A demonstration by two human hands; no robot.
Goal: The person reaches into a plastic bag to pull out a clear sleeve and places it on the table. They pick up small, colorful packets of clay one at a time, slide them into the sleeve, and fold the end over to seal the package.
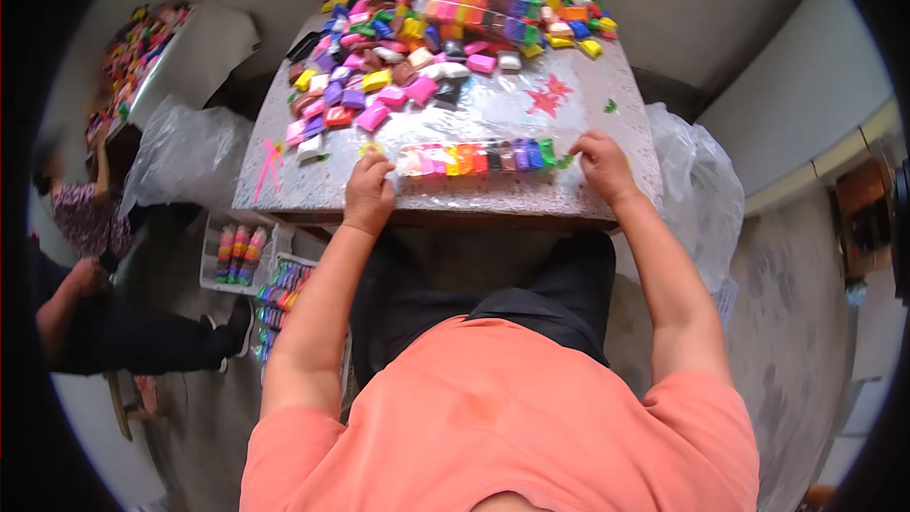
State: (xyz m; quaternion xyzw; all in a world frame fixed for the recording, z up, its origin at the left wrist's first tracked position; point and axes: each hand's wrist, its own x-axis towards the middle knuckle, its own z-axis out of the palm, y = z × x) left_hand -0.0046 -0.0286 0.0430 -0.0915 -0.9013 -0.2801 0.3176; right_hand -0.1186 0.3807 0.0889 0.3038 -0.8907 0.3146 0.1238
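A long clear plastic bag with a row of small coloured packets (479, 158) lies near the front edge of the table, running from pink at the left to green at the right. My left hand (370, 192) has its fingers closed at the bag's left end. At the opposite end, the fingers of my right hand (604, 166) are pinched on the clear plastic beside the green packet. Beyond my hands spreads a big heap of loose coloured packets (384, 76). Two more filled bags (479, 9) rest on top of that heap.
The speckled table (607, 76) has a red star-shaped print (548, 95) on it. Clear plastic sheeting hangs at the left (190, 156) and right (697, 190). Filled bags stand in a white crate (216, 275) on the floor. A person (85, 294) sits at the left; another is behind.
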